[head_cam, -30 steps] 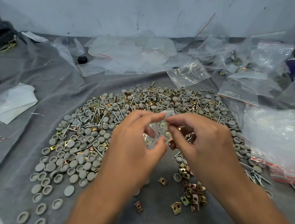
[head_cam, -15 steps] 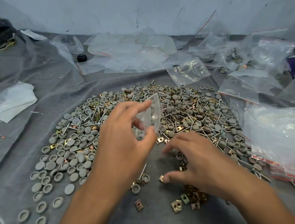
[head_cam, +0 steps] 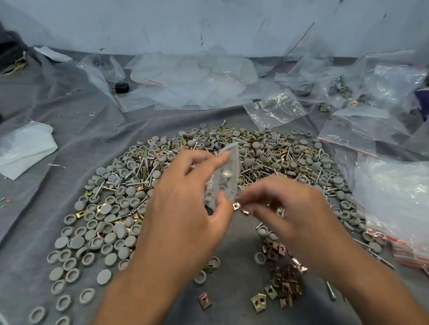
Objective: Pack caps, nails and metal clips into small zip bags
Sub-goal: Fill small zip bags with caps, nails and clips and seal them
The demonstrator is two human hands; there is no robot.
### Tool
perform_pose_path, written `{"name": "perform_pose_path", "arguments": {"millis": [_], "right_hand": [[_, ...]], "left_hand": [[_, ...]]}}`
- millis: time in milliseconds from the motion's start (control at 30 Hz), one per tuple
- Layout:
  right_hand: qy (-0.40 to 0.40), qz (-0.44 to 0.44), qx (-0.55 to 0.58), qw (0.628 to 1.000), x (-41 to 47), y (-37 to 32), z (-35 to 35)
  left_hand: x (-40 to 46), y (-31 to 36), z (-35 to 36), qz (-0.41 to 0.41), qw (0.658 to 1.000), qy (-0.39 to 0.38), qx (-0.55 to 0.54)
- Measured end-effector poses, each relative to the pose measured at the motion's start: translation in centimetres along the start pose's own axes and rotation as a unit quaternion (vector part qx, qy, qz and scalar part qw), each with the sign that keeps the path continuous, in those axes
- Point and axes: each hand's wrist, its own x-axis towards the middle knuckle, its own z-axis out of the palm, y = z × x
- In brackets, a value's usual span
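Left hand [head_cam: 186,205] pinches the flimsy little bag [head_cam: 226,176] over the pile; right hand [head_cam: 283,208] nips light clips [head_cam: 239,208] at its mouth, best gripped by the edges

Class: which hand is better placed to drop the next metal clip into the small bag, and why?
Right. The right hand already pinches metal clips at the bag's lower edge; the left hand is occupied holding the small zip bag.
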Motion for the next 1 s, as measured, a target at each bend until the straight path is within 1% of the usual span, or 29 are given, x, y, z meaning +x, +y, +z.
{"name": "perform_pose_path", "arguments": {"millis": [33,67,100,133,200,300,367,433,467,500,533,567,600,633,700,733,933,1000], "right_hand": [[0.080,-0.027,0.035,0.996,0.2,-0.4,-0.2],[0.143,-0.056,0.054,0.987,0.4,-0.7,-0.3],[0.186,-0.086,0.056,0.977,0.6,-1.0,-0.2],[0.210,-0.114,0.043,0.970,0.7,-1.3,-0.1],[0.219,-0.145,0.002,0.965,1.0,-1.5,0.3],[0.223,-0.144,-0.038,0.963,1.1,-1.4,0.8],[0.237,-0.138,-0.041,0.961,1.0,-1.3,0.6],[0.246,-0.107,-0.015,0.963,0.9,-0.9,0.0],[0.240,-0.075,-0.001,0.968,0.9,-0.5,-0.3],[0.215,-0.031,0.002,0.976,1.0,0.0,-0.6],[0.167,0.020,-0.016,0.986,1.0,0.7,-0.7],[0.100,0.069,-0.052,0.991,1.1,1.4,-0.5],[0.033,0.105,-0.093,0.990,1.1,2.0,-0.2],[-0.019,0.126,-0.127,0.984,1.1,2.4,0.3],[-0.077,0.138,-0.169,0.973,1.1,2.9,1.3],[-0.084,0.137,-0.178,0.971,1.2,2.8,1.7],[-0.058,0.105,-0.244,0.962,1.3,2.2,2.6],[-0.053,0.103,-0.248,0.962,1.1,2.2,2.6]], "left_hand": [[-0.1,0.0,0.1,0.006,1.000,-0.008,-0.001],[-0.1,0.1,0.3,0.012,1.000,-0.013,-0.002],[-0.1,0.2,0.4,0.019,1.000,-0.017,-0.002],[-0.1,0.2,0.5,0.025,0.999,-0.020,-0.004],[0.0,0.3,0.7,0.037,0.999,-0.022,-0.011],[0.0,0.2,0.9,0.046,0.999,-0.022,-0.013],[-0.1,0.2,0.8,0.039,0.999,-0.020,-0.005],[-0.1,0.2,0.7,0.032,0.999,-0.016,0.004],[-0.1,0.0,0.6,0.030,0.999,-0.014,0.004],[-0.1,-0.1,0.6,0.028,1.000,-0.013,0.002],[0.0,-0.1,0.6,0.025,1.000,-0.012,-0.003],[0.0,-0.2,0.5,0.023,1.000,-0.011,-0.006],[0.0,-0.2,0.6,0.022,1.000,-0.010,-0.008],[0.0,-0.3,0.6,0.022,1.000,-0.010,-0.009],[-0.1,-0.3,0.7,0.023,1.000,-0.010,-0.010],[-0.1,-0.3,0.7,0.020,1.000,-0.008,-0.010],[-0.1,-0.3,0.5,0.012,1.000,-0.013,-0.010],[-0.1,-0.3,0.5,0.013,1.000,-0.016,-0.008]]}}
